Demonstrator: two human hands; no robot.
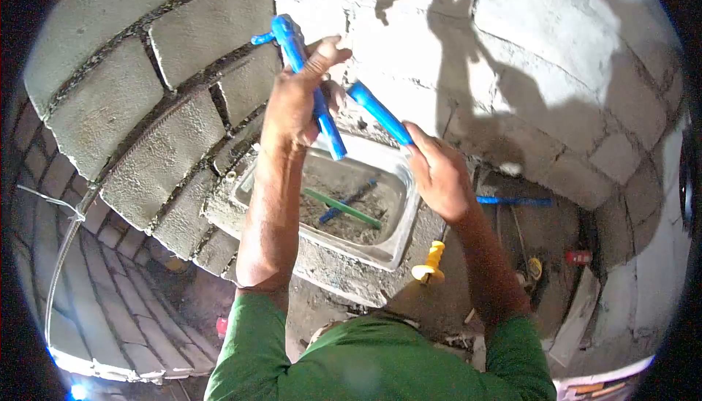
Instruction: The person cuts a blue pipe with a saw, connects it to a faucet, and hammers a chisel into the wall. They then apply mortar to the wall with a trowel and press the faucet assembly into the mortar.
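Observation:
A long blue pipe [329, 132] with a fitting and short side outlet at its upper end is held in my left hand [296, 101], fingers wrapped round its middle. My right hand [437, 171] grips the lower end of a shorter blue pipe piece [380, 114], which slants up to the left. The two blue pieces are apart. Below both hands is a dirty sink basin [398, 255] set in rough concrete, with a green strip [342, 208] and a thin blue piece [330, 214] lying inside.
Block walls [197, 28] rise at the left and ahead. A yellow-handled tool [431, 263] stands by the sink's right front corner. Farther right lie another blue pipe [515, 201], a red item [578, 257] and a board [576, 317].

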